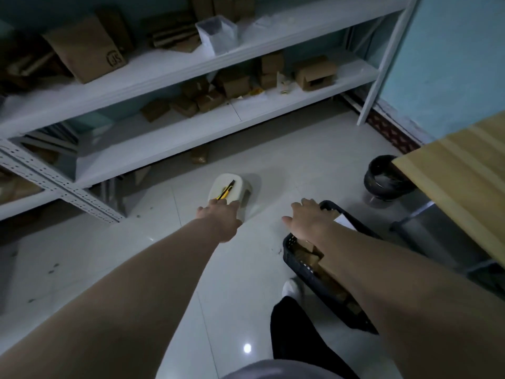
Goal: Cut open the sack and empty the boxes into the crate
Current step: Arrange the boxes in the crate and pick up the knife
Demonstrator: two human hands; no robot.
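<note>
A yellow and black utility knife (225, 189) lies on a small white stool (232, 184) on the floor. My left hand (220, 216) reaches to the stool, its fingertips over the knife's near end; whether they grip it is hidden. My right hand (306, 218) hovers with fingers spread over the far left rim of a black perforated crate (303, 265), holding nothing. Several brown cardboard boxes (310, 257) lie in the crate, partly covered by my right forearm. No sack is in view.
White metal shelving (175, 69) with loose cardboard boxes runs along the back. A black bin (382, 179) stands at the right beside a wooden tabletop (464, 173). My foot in a white shoe (292, 288) is next to the crate on the pale tiled floor (82, 255).
</note>
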